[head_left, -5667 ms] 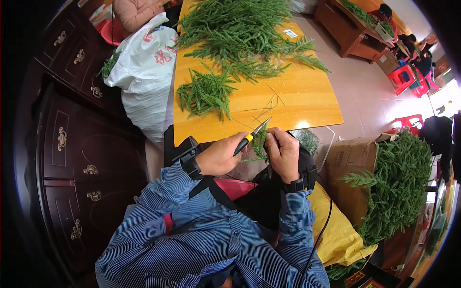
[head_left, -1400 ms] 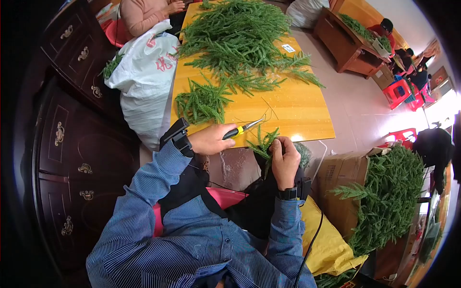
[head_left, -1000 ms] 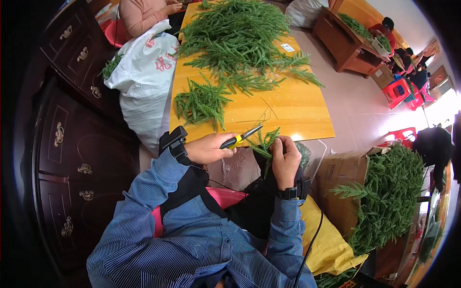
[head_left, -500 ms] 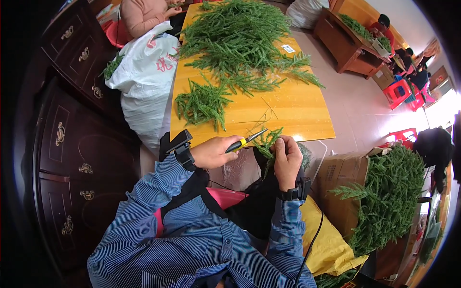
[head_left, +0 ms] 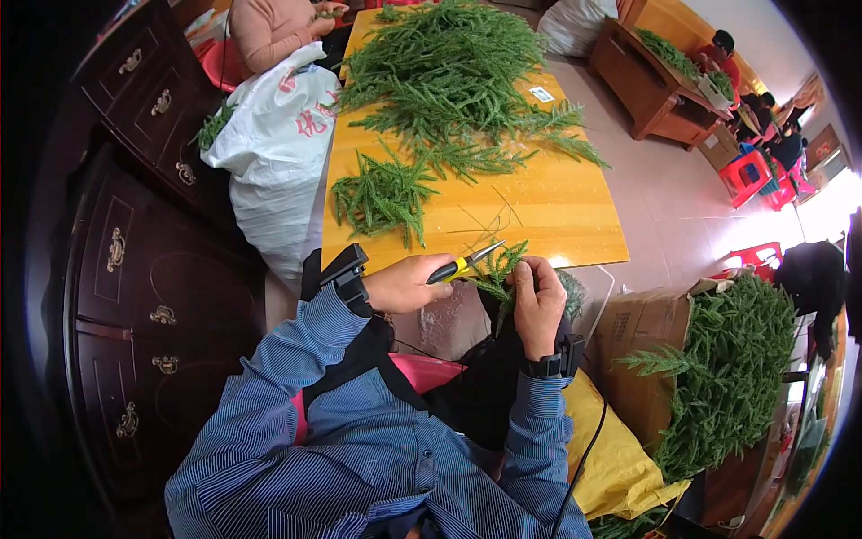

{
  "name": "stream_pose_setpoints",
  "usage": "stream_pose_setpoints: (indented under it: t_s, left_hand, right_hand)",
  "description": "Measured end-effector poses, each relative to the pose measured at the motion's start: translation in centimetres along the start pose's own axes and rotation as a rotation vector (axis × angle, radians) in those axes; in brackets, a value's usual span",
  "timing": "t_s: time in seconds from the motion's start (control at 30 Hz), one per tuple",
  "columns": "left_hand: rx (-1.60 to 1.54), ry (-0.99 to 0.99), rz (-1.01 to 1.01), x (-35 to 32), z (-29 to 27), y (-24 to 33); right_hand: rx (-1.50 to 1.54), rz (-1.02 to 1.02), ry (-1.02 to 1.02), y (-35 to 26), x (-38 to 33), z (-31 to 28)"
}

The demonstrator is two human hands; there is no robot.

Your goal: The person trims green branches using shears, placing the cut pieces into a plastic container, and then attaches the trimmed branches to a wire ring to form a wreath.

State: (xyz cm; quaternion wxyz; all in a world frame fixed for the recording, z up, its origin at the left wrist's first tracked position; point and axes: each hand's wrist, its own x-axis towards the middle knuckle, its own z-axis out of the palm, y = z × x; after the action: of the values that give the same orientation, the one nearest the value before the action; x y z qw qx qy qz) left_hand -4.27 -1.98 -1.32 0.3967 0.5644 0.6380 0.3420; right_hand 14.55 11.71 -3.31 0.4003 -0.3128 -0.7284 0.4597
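My left hand is closed round the yellow-and-black handles of a pair of long-nose pliers. Their jaws point right and slightly upward, over a green artificial pine sprig; I cannot tell whether they touch it. The sprig is pinched between thumb and fingers of my right hand, just in front of the table's near edge. Several thin wires lie on the wooden table beyond the pliers. A small heap of sprigs is at its left side, and a large pile covers the far part.
A cardboard box full of green sprigs stands at my right, above a yellow sack. A white sack leans left of the table, beside dark drawers. One person sits at the far left; others work at the back right.
The whole view has shifted slightly. Both hands keep nearly the same places, with the pliers and sprig still held; the sprig's leaves have turned a little.
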Motion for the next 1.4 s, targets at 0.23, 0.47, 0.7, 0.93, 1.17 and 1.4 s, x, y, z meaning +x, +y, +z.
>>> stream_pose_setpoints:
  t_s: [0.23, 0.47, 0.7, 0.93, 1.17, 1.4]
  left_hand:
    - [-0.228, 0.018, -0.286, 0.4, -0.5, 0.5]
    - [-0.506, -0.090, -0.267, 2.4, -0.2, -0.8]
    - [-0.681, -0.119, -0.242, 1.4, -0.4, -0.1]
    - [-0.910, 0.000, -0.156, 0.3, -0.1, 2.2]
    - [-0.858, 0.252, -0.024, 1.1, 2.9, 3.6]
    - [-1.018, 0.419, 0.041, 2.6, 4.2, 3.5]
  right_hand:
    - [-0.048, 0.011, 0.017, 0.4, 0.1, -0.7]
    - [0.150, 0.041, 0.061, 0.4, 0.2, -0.6]
    - [0.698, 0.140, -0.018, 0.8, 0.5, -1.5]
    - [0.930, 0.308, -0.064, -0.2, 0.2, -1.2]
    - [1.174, 0.424, -0.119, 0.0, -0.3, 0.2]
    - [1.256, 0.538, -0.256, 0.3, -0.4, 0.1]
